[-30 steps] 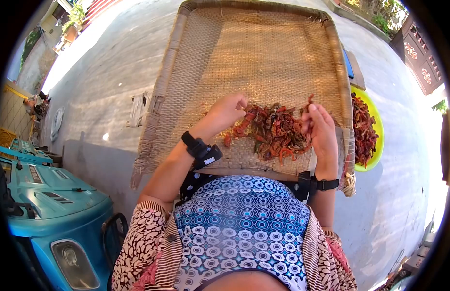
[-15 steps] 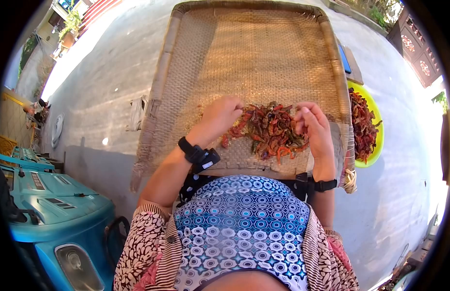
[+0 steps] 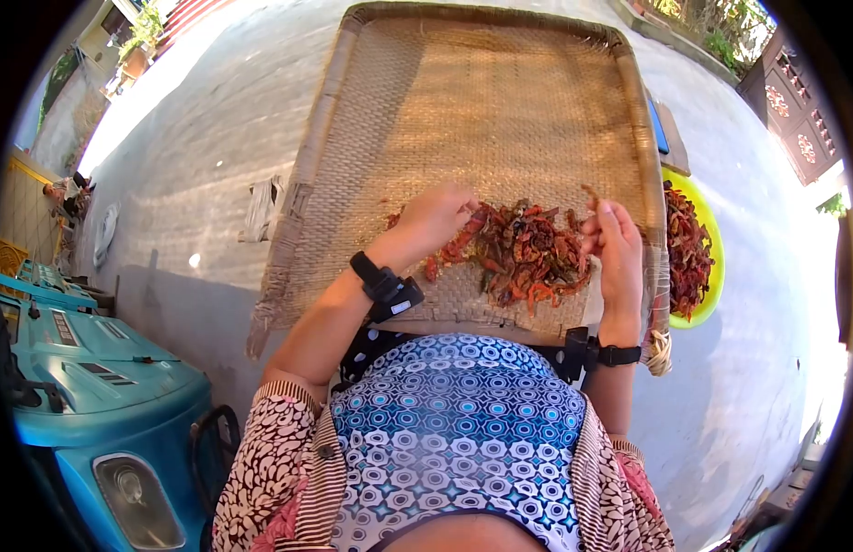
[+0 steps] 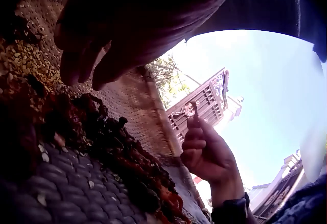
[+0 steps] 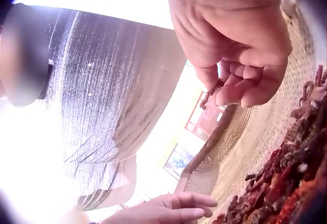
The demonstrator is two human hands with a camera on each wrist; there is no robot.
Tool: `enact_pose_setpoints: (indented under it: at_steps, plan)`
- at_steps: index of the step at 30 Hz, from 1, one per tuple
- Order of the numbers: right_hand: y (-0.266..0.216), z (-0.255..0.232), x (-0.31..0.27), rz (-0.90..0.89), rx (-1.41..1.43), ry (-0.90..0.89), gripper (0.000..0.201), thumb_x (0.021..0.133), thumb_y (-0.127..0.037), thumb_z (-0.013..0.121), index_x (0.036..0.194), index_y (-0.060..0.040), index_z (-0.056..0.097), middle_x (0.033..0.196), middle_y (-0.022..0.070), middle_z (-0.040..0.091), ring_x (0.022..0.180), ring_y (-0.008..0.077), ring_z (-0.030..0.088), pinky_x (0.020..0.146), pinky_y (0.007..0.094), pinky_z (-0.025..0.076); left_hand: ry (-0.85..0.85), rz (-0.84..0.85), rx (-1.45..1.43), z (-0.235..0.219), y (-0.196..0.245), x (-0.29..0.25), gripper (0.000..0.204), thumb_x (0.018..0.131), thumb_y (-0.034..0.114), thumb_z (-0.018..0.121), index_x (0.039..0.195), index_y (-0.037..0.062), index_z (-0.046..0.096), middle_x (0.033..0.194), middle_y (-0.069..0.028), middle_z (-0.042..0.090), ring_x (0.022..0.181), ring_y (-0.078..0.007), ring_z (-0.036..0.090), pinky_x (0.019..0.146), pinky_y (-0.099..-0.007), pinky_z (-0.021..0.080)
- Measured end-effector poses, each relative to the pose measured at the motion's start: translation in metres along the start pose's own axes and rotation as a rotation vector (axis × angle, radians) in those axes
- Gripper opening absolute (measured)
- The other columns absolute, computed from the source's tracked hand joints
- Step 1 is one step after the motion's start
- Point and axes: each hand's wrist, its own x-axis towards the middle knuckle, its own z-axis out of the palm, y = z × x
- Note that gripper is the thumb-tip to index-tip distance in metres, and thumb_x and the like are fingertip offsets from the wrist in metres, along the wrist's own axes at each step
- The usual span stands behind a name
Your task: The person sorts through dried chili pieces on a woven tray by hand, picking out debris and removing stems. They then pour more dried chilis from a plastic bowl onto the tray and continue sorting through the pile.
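A heap of dried red chili peppers [image 3: 532, 253] lies on the near part of a woven bamboo tray [image 3: 500, 101]. At the heap's right side, my right hand [image 3: 618, 262] pinches one dried chili [image 5: 206, 99] between thumb and fingertips. That chili's thin end points up above the fingers in the head view. My left hand [image 3: 431, 221] hovers at the heap's left edge, its fingers [image 4: 104, 71] loosely extended and holding nothing. Pale yellow seeds [image 4: 23, 63] are scattered on the weave below it.
A yellow-green basin [image 3: 718, 276] full of dried chilies stands just right of the tray. Behind it is a board with a blue flat object [image 3: 659, 127]. A teal vehicle [image 3: 104, 368] is at the left on the concrete ground [image 3: 206, 166].
My right hand moved left to the heap's edge half a second ago, and is now back to the right with a chili raised in its fingers. My left hand has shifted slightly right.
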Motion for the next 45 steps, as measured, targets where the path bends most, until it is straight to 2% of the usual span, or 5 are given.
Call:
enact_pose_setpoints:
  at_steps: [5, 21, 31, 39, 45]
  plan:
    - [0.007, -0.078, 0.022, -0.119, 0.940, 0.030, 0.033, 0.101, -0.032, 0.050, 0.117, -0.0047, 0.058, 0.086, 0.0005, 0.060, 0.068, 0.0108, 0.051, 0.063, 0.0261, 0.046, -0.069, 0.009, 0.052, 0.010, -0.007, 0.002, 0.016, 0.083, 0.013, 0.062, 0.097, 0.0040, 0.063, 0.089, -0.0131, 0.064, 0.088, -0.0306, 0.061, 0.077, -0.0415, 0.049]
    - [0.016, 0.051, -0.017, -0.016, -0.369, -0.481, 0.023, 0.097, -0.021, 0.057, 0.110, -0.0017, 0.059, 0.078, 0.0022, 0.062, 0.061, 0.0063, 0.053, 0.055, 0.0223, 0.043, -0.054, -0.165, -0.434, -0.019, 0.034, -0.020, 0.013, 0.089, 0.012, 0.063, 0.096, 0.0008, 0.062, 0.084, -0.0043, 0.064, 0.072, -0.0113, 0.059, 0.064, -0.0268, 0.048]
    - [0.016, 0.035, -0.014, 0.087, -0.281, -0.406, 0.023, 0.100, -0.025, 0.053, 0.097, -0.0041, 0.062, 0.071, -0.0010, 0.058, 0.057, 0.0057, 0.051, 0.053, 0.0219, 0.043, -0.156, -0.199, -0.497, -0.016, 0.036, -0.021, 0.019, 0.087, 0.018, 0.068, 0.098, 0.0026, 0.062, 0.087, -0.0046, 0.064, 0.074, -0.0130, 0.060, 0.064, -0.0282, 0.049]
    - [0.007, -0.056, 0.015, -0.113, 0.788, 0.045, 0.025, 0.100, -0.028, 0.052, 0.109, -0.0058, 0.062, 0.080, -0.0017, 0.058, 0.065, 0.0082, 0.050, 0.059, 0.0238, 0.044, -0.189, -0.126, 0.071, -0.007, 0.034, -0.031, 0.020, 0.083, 0.025, 0.067, 0.091, 0.0070, 0.065, 0.091, -0.0115, 0.063, 0.088, -0.0295, 0.061, 0.077, -0.0399, 0.048]
    - [0.006, -0.017, -0.002, -0.009, 0.225, -0.108, 0.024, 0.100, -0.024, 0.053, 0.114, -0.0061, 0.060, 0.081, -0.0011, 0.060, 0.065, 0.0071, 0.052, 0.059, 0.0239, 0.045, -0.083, -0.120, 0.017, -0.018, 0.034, -0.031, 0.019, 0.088, 0.023, 0.060, 0.093, 0.0052, 0.065, 0.091, -0.0114, 0.063, 0.087, -0.0278, 0.061, 0.076, -0.0390, 0.048]
